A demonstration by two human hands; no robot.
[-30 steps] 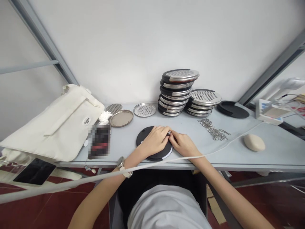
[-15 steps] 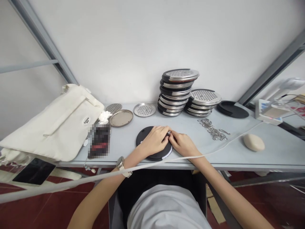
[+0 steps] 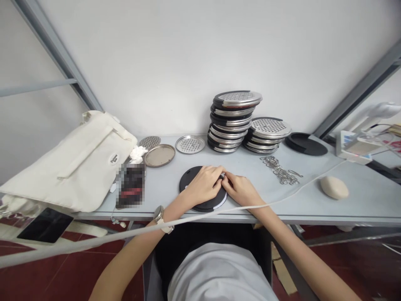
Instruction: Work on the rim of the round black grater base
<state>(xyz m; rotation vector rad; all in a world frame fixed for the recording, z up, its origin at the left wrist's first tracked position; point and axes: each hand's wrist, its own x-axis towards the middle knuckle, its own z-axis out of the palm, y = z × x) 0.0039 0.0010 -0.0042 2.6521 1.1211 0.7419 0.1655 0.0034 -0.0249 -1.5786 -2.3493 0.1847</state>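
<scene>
A round black disc point(image 3: 189, 179) lies flat on the grey table point(image 3: 166, 188) right in front of me. My left hand point(image 3: 203, 184) rests on top of the disc with its fingers curled. My right hand point(image 3: 241, 190) sits at the disc's right edge. The fingertips of both hands pinch together on a small metal piece point(image 3: 222, 175) at that edge, too small to name. A loose heap of metal rings point(image 3: 280, 171) lies on the table just right of my hands.
Two stacks of black-rimmed perforated metal discs point(image 3: 233, 121) stand at the back. Loose metal plates point(image 3: 190, 144) and a black lid point(image 3: 305, 143) lie beside them. A cream bag point(image 3: 78, 163) fills the left end, a beige oval lump point(image 3: 334, 187) lies right. A white cable point(image 3: 125, 234) crosses the front edge.
</scene>
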